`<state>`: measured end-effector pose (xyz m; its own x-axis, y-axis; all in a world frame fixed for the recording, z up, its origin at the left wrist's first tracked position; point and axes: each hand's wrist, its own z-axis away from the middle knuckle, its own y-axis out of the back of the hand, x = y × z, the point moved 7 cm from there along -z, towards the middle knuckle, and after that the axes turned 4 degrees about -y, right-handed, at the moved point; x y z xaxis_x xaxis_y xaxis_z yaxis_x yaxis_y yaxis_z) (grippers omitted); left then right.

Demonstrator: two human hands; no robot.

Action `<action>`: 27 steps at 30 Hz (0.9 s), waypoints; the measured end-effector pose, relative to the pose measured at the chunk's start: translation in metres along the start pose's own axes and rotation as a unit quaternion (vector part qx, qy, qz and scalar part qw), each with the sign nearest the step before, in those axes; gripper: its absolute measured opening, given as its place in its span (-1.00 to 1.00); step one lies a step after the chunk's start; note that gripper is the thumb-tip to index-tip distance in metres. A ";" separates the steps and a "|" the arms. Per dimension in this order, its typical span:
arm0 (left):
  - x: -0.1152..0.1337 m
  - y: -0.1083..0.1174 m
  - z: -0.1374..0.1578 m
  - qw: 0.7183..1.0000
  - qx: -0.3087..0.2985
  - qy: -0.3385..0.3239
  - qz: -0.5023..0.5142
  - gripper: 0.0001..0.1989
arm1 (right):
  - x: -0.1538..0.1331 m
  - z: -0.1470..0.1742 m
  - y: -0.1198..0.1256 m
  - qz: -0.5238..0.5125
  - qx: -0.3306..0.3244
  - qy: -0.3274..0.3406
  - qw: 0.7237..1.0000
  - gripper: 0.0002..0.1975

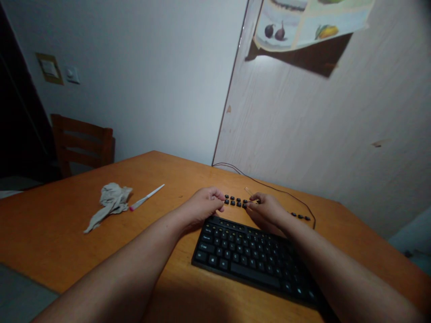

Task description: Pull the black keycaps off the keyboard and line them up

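Observation:
Two short rows of black keycaps (232, 201) lie on the wooden table, behind a black keyboard (249, 260). At the left end of these rows is my left hand (207, 204), its fingers curled in beside the outermost keycaps; what lies between the fingertips is hidden. My right hand (267, 207) is at the right end, thumb and fingers drawn together close to the last keycaps. A thin, pale, see-through stick (248, 191) shows just beyond its fingertips, and I cannot tell whether the hand holds it. The keyboard sits slightly turned, and my right forearm covers part of its right side.
A crumpled grey cloth (114, 199) and a white brush-like tool (148, 197) with a pink end lie on the left of the table (161, 170). More keycaps (300, 216) sit right of my right wrist. A dark cable (279, 187) curves along the back. A chair (82, 143) stands behind.

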<state>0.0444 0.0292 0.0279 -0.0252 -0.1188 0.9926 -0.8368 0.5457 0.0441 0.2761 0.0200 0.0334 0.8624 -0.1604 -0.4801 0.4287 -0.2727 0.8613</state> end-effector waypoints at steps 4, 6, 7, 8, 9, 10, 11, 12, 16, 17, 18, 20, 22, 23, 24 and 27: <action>0.004 0.001 0.001 1.000 0.008 -0.002 -0.012 -0.77 | -0.003 0.014 0.027 -0.015 0.011 0.000 1.000 -0.78; 0.004 0.002 0.001 1.000 0.012 -0.002 -0.006 -0.79 | -0.001 0.027 0.042 -0.089 0.010 -0.011 0.996 -0.79; 0.004 0.002 0.001 1.000 0.014 -0.002 -0.001 -0.79 | 0.002 0.034 0.049 -0.136 0.013 -0.021 0.990 -0.78; 0.004 0.003 0.001 1.000 0.015 -0.002 0.005 -0.79 | 0.006 0.042 0.056 -0.181 0.023 -0.042 0.982 -0.77; 0.004 0.003 0.001 1.000 0.017 -0.001 0.010 -0.80 | 0.010 0.051 0.061 -0.221 0.021 -0.064 0.973 -0.75; 0.003 0.004 0.001 1.000 0.021 -0.002 0.015 -0.80 | 0.015 0.059 0.067 -0.259 0.025 -0.089 0.961 -0.74; 0.003 0.005 0.000 0.999 0.026 -0.005 0.018 -0.82 | 0.020 0.066 0.071 -0.296 0.027 -0.111 0.948 -0.74; 0.004 0.006 0.000 0.999 0.035 -0.011 0.019 -0.84 | 0.025 0.073 0.075 -0.332 0.030 -0.128 0.934 -0.73; 0.011 0.016 0.000 0.995 0.083 -0.061 -0.017 -0.82 | 0.043 0.092 0.088 -0.441 0.071 -0.153 0.881 -0.71; 0.012 0.020 0.001 0.992 0.098 -0.074 -0.027 -0.80 | 0.047 0.094 0.090 -0.461 0.088 -0.148 0.870 -0.71; 0.013 0.022 0.001 0.990 0.110 -0.079 -0.036 -0.77 | 0.052 0.096 0.092 -0.478 0.101 -0.141 0.861 -0.70; 0.017 0.027 0.003 0.986 0.129 -0.093 -0.057 -0.74 | 0.059 0.098 0.092 -0.500 0.115 -0.122 0.850 -0.70; 0.022 0.032 0.004 0.978 0.159 -0.108 -0.079 -0.74 | 0.064 0.098 0.092 -0.504 0.121 -0.106 0.849 -0.71; 0.025 0.034 0.005 0.973 0.177 -0.116 -0.087 -0.74 | 0.066 0.098 0.092 -0.501 0.123 -0.102 0.851 -0.71; 0.028 0.037 0.006 0.968 0.197 -0.124 -0.090 -0.73 | 0.068 0.098 0.092 -0.498 0.128 -0.101 0.852 -0.71; 0.040 0.042 0.008 0.953 0.250 -0.148 -0.085 -0.73 | 0.074 0.097 0.092 -0.507 0.138 -0.102 0.845 -0.71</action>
<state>0.0040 0.0403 0.0685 0.0432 -0.4391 0.8974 -0.9967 0.0432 0.0692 0.3534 -0.1091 0.0612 0.0140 0.1360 -0.9906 0.8159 -0.5743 -0.0673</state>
